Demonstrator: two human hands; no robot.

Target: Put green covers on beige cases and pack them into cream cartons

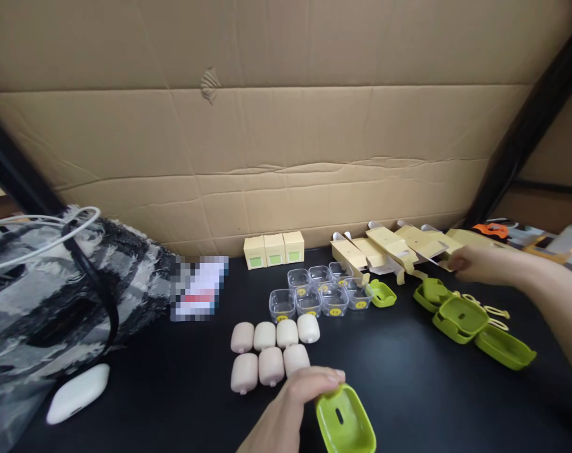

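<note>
My left hand (297, 402) is closed on a lime-green plastic shell (346, 420), a shallow rounded case with a slot in its floor, at the bottom of the view. On the right, my right hand (477, 264) reaches over the table with its fingers curled together, at the edge of the flattened cream cartons (422, 242). What those fingers hold, if anything, is hidden. Just below it lie several more green shells (464, 316) and some cream loops (497, 313). A smaller green piece (382, 294) with ear-like corners sits beside the clear cups.
Several clear cups (334, 300) with yellow stickers stand mid-table, behind two rows of pink and cream rounded blocks (270, 365). Three small cream boxes (274, 250) line the cardboard wall (286, 138). A checked cloth (125, 277), cables and a white object (78, 394) occupy the left.
</note>
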